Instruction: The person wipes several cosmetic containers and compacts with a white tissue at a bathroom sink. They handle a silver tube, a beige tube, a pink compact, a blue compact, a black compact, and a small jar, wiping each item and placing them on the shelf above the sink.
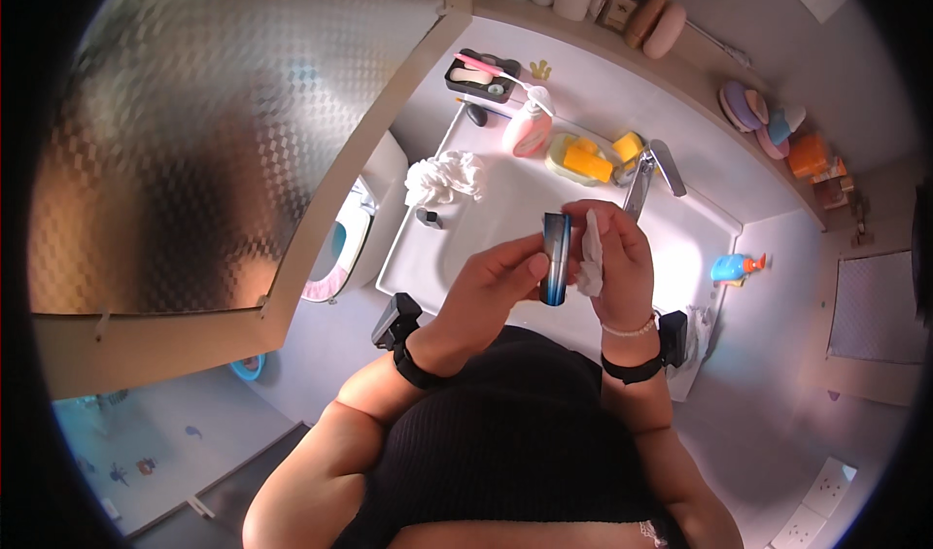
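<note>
Above the front of the white sink (476,228), my left hand (486,291) grips a slim, shiny object (555,262), blue at its lower end and dark at its top. I cannot tell its exact kind. My right hand (625,257) is closed on a crumpled white tissue or cloth (590,256), close beside the blue object. Its fingertips partly hide behind the cloth. A small dark piece (429,219) lies on the sink's left rim, near a bunched white cloth (445,178).
Along the back rim stand a pink pump bottle (528,129), a dish with yellow sponges (585,162) and the metal faucet (641,178). A black tray (483,76) sits behind. To the left are a toilet (342,243) and a patterned glass cabinet door (224,141). A blue bottle (736,267) is on the right.
</note>
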The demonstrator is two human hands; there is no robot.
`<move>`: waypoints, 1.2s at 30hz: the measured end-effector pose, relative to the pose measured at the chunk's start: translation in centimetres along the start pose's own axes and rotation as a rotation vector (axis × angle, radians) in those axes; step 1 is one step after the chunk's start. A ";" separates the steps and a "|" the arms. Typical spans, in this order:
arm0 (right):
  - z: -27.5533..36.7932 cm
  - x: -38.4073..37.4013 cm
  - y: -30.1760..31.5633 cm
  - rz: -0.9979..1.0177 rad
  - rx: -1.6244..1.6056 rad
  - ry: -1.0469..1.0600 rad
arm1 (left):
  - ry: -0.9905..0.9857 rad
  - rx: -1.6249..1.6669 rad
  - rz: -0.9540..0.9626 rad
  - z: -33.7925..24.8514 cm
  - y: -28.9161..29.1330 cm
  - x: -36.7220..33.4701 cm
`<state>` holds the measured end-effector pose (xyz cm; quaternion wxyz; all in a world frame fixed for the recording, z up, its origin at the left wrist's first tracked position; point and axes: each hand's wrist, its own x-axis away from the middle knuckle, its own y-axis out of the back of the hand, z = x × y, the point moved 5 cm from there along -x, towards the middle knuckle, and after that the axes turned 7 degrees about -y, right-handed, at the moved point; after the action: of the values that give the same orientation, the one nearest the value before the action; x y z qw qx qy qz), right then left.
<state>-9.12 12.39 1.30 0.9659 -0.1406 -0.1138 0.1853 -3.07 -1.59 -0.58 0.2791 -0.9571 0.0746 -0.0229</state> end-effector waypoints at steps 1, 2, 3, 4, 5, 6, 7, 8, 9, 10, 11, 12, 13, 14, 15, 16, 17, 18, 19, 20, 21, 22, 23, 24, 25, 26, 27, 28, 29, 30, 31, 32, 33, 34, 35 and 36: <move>0.2 0.2 -0.4 0.070 -0.019 0.041 | -0.059 -0.003 -0.019 -0.2 0.2 -0.1; 0.4 0.4 -0.8 0.139 -0.038 0.081 | -0.078 0.051 -0.095 -0.2 0.6 -0.1; 0.6 0.5 -0.9 0.142 0.080 0.120 | -0.058 0.029 -0.117 0.0 0.8 -0.1; 0.6 0.6 -1.1 0.144 0.197 0.159 | -0.053 0.020 -0.129 0.1 1.0 -0.1; 0.7 0.6 -1.2 0.148 0.313 0.196 | -0.046 0.011 -0.141 0.2 1.1 -0.1; 0.7 0.6 -0.9 0.107 0.297 0.225 | 0.023 -0.009 -0.125 0.5 1.2 0.0; 0.7 0.5 -0.6 0.074 0.310 0.243 | -0.005 0.025 -0.046 0.4 0.8 0.0; 0.8 0.4 -0.3 0.042 0.324 0.263 | -0.003 0.029 0.003 0.3 0.5 0.1; 0.8 0.3 -0.1 0.011 0.337 0.282 | -0.001 0.032 0.051 0.2 0.2 0.2; 0.6 0.2 0.4 -0.065 0.355 0.246 | -0.048 -0.037 0.079 0.0 0.0 0.1; 0.4 0.2 0.6 -0.092 0.359 0.221 | -0.025 -0.035 0.077 0.0 -0.1 0.1; 0.4 0.1 0.8 -0.120 0.355 0.195 | -0.012 -0.014 0.086 0.0 -0.3 0.1; 0.2 0.0 1.0 -0.165 0.356 0.143 | 0.001 0.018 0.089 -0.1 -0.4 0.1; 0.3 0.0 0.9 -0.127 0.256 0.148 | -0.013 0.046 0.052 -0.2 -0.4 0.1; 0.3 -0.1 0.7 -0.104 0.161 0.129 | -0.028 0.085 0.010 -0.3 -0.4 0.0; 0.4 -0.1 0.5 -0.080 0.066 0.110 | -0.044 0.123 -0.033 -0.4 -0.2 -0.1; 0.8 0.0 0.1 -0.029 0.104 0.164 | -0.050 0.117 -0.061 -0.4 0.0 -0.1; 1.2 0.3 -0.3 0.023 0.142 0.217 | -0.054 0.112 -0.090 -0.4 0.2 -0.2; 1.3 0.4 -0.6 0.043 0.212 0.216 | -0.071 0.117 -0.113 -0.4 0.5 -0.3; 1.4 0.6 -1.0 0.096 0.314 0.233 | -0.031 0.080 -0.115 0.0 0.8 -0.3; 1.3 0.6 -1.0 0.084 0.352 0.221 | -0.023 0.081 -0.093 0.1 0.9 -0.3; 1.4 0.6 -0.9 0.075 0.379 0.230 | -0.017 0.083 -0.069 0.3 0.9 -0.3; 1.2 0.6 -0.9 0.072 0.412 0.227 | -0.013 0.085 -0.047 0.5 0.9 -0.2; 1.1 0.5 -0.6 0.038 0.395 0.219 | -0.072 0.032 0.009 0.4 0.7 -0.3; 0.9 0.4 -0.3 0.009 0.382 0.199 | -0.066 0.019 0.034 0.5 0.7 -0.2; 0.8 0.3 -0.1 -0.022 0.370 0.178 | -0.060 0.005 0.058 0.7 0.6 -0.2; 0.7 0.2 0.3 -0.065 0.354 0.159 | -0.053 -0.008 0.084 0.7 0.5 -0.2; 0.6 0.0 0.4 -0.091 0.321 0.182 | 0.024 0.107 0.030 1.1 0.5 -0.1; 0.5 -0.1 0.5 -0.095 0.232 0.155 | 0.015 0.157 0.026 1.0 0.5 -0.1; 0.3 -0.2 0.6 -0.107 0.145 0.115 | 0.017 0.199 0.012 0.9 0.5 -0.1; 0.1 -0.2 0.7 -0.117 0.059 0.075 | 0.010 0.245 0.014 0.8 0.4 -0.2; 0.4 -0.1 0.4 -0.079 0.080 0.125 | 0.016 0.224 -0.020 0.8 0.7 -0.2; 0.7 0.0 -0.1 -0.029 0.155 0.173 | 0.013 0.209 -0.037 0.7 0.8 -0.3; 1.0 0.3 -0.5 0.019 0.230 0.222 | -0.007 0.205 -0.054 0.6 0.9 -0.3; 1.3 0.6 -0.8 0.060 0.295 0.269 | 0.015 0.202 -0.068 0.8 1.0 -0.3; 1.2 0.6 -1.1 0.068 0.329 0.261 | 0.019 0.211 -0.081 0.9 1.1 -0.3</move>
<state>-8.53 11.98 2.87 0.9755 -0.0077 0.0488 0.2142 -3.46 -2.02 -1.91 0.3765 -0.9243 0.0356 -0.0511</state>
